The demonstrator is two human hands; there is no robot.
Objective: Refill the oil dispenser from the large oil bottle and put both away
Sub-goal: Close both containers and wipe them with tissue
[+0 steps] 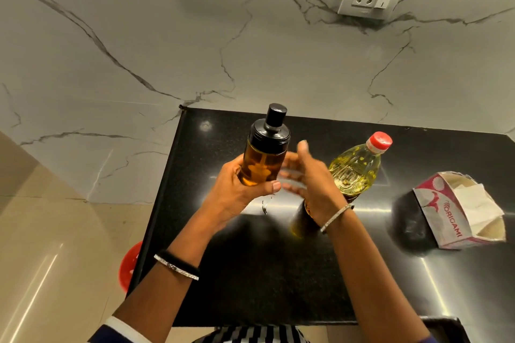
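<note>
The left hand (pixel 237 192) grips the oil dispenser (pixel 263 159) around its lower body and holds it tilted above the black desk (pixel 250 273). The right hand (pixel 312 178) is just beside it, blurred, with fingers extended and holding nothing. The large oil bottle (pixel 356 170), with 1 red cap, stands behind the right hand. A tissue box (pixel 446 220) reads "ORIGAMI". Both forearms reach forward.

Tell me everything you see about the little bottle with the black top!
The oil dispenser is a small clear bottle holding amber oil, with a wide black collar and a narrower black cap on. It is held above the black counter, leaning slightly right. The left hand grips its lower body; the blurred right hand is beside it.
</note>
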